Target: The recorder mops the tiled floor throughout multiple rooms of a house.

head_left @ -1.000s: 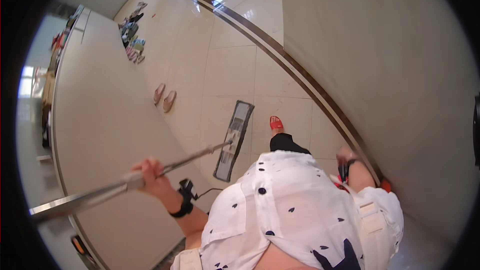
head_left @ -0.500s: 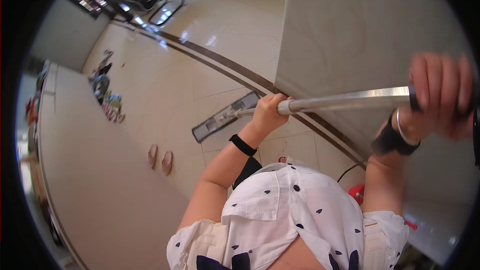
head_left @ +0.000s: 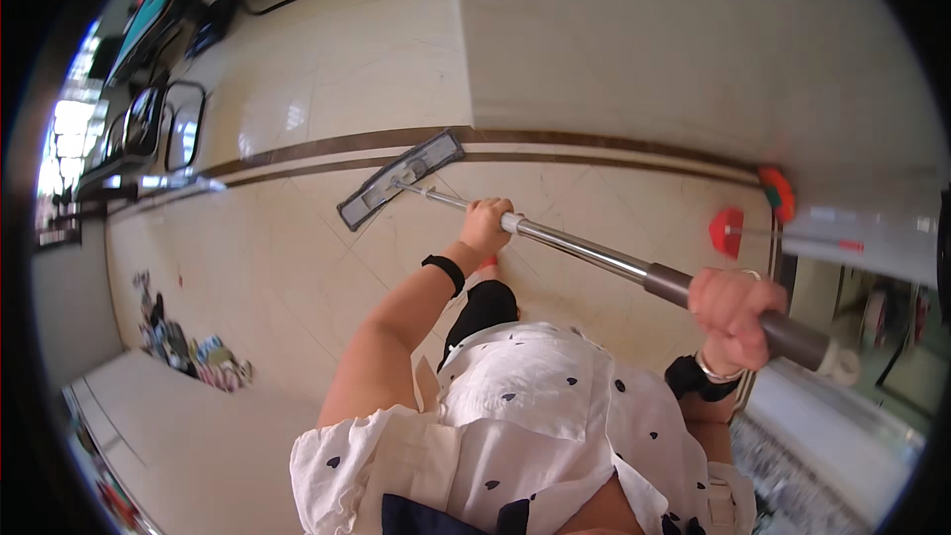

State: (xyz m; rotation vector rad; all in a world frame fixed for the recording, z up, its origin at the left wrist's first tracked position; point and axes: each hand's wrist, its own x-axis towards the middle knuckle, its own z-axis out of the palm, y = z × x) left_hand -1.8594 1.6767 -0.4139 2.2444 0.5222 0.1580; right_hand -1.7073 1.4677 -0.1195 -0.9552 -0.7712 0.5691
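A flat mop [head_left: 584, 251] with a silver telescopic pole slants across the view in both my hands. My left hand [head_left: 485, 226] is wrapped round the lower pole, just below a pale collar. Up at the brown grip, my right hand [head_left: 731, 309] closes round the handle, whose pale end cap sticks out beyond it. The mop's long grey head [head_left: 401, 180] lies on the tiled floor, its far end over the dark border strip [head_left: 347, 141].
A large pale panel [head_left: 644, 40] stands at the far right. Red cleaning tools, including a dustpan [head_left: 727, 232], lean near it. Black-framed chairs [head_left: 185, 126] stand far left. Shoes [head_left: 203, 357] line the floor beside a white cabinet [head_left: 198, 436] at the near left.
My view has turned, so the border strip now runs nearly level. My right hand has come lower and nearer, and the pole now slopes down to the right.
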